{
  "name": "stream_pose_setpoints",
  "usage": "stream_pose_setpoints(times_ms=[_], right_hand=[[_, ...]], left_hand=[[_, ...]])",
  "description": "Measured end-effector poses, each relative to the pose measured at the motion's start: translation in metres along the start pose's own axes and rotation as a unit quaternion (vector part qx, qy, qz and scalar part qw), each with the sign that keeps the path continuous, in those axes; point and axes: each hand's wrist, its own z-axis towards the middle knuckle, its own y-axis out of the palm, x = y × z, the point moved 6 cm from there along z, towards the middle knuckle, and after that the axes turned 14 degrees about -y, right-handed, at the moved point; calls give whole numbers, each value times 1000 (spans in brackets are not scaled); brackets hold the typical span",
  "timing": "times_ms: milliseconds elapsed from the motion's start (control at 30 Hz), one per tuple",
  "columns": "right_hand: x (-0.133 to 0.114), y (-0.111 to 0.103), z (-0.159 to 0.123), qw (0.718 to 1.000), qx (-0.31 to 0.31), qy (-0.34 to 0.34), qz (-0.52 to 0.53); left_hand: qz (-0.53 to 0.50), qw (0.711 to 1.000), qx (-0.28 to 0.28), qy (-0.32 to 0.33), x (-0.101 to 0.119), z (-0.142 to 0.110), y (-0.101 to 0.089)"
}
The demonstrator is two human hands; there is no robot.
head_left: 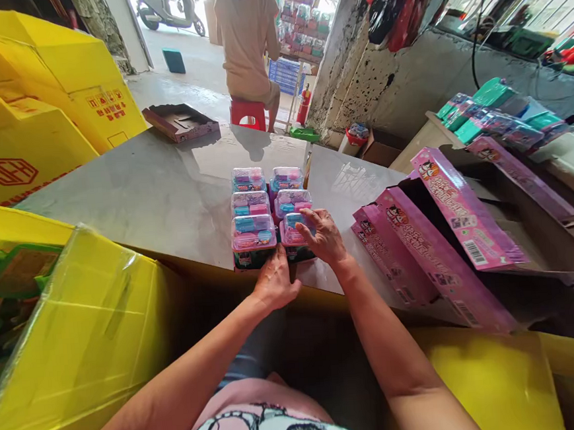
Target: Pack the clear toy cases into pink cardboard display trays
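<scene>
Several small clear-lidded plastic cases [252, 232] with pink, blue and purple pieces inside stand in two columns at the near edge of the table. A low display box seems to hold them, though little of it shows. My left hand [275, 279] rests at the front between the two columns, its fingers stretched forward against the near cases. Over the nearest case of the right column [293, 230] lies my right hand [322, 233], fingers spread and touching its lid and right side. Neither hand is wrapped around anything.
Pink printed cardboard trays [433, 250] are stacked at the right of the grey table [165, 185]. An open tray [183, 122] lies at the far left edge. Yellow cartons [77, 324] crowd the left side. Beyond the table a person [248, 39] sits on a red stool [248, 113].
</scene>
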Motion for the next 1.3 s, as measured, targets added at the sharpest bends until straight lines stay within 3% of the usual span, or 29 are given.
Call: stream_pose_setpoints(times_ms=[100,167,267,333,400,467,533,633,833,1100,1300], right_hand=[[1,0,-2,1000,-14,21,-17],[2,1,-4,999,-21,36,-26],[3,1,-5,998,-23,53,-38],[1,-2,-5,997,-21,59,-54],[-8,-6,-6,994,-12,64,-92],[-28,-8,-7,988,-3,51,-142],[-55,-2,-10,984,0,22,-174],[-88,21,-14,984,-8,10,-176],[-98,60,-19,982,-24,48,-180],[-95,58,-23,979,-17,38,-199],[-101,49,-20,975,39,43,-215]], left_hand=[[24,999,40,22,3,-8,-1],[30,994,65,81,11,-15,-16],[29,972,154,177,19,-14,-65],[50,956,217,192,15,-1,-102],[75,953,223,192,5,19,-127],[70,963,183,186,-12,37,-137],[33,973,156,166,-30,46,-136],[-35,977,159,137,-51,45,-122],[-220,955,175,91,-75,39,-88],[-206,945,233,101,-81,35,-78],[-180,950,249,55,-106,28,-58]])
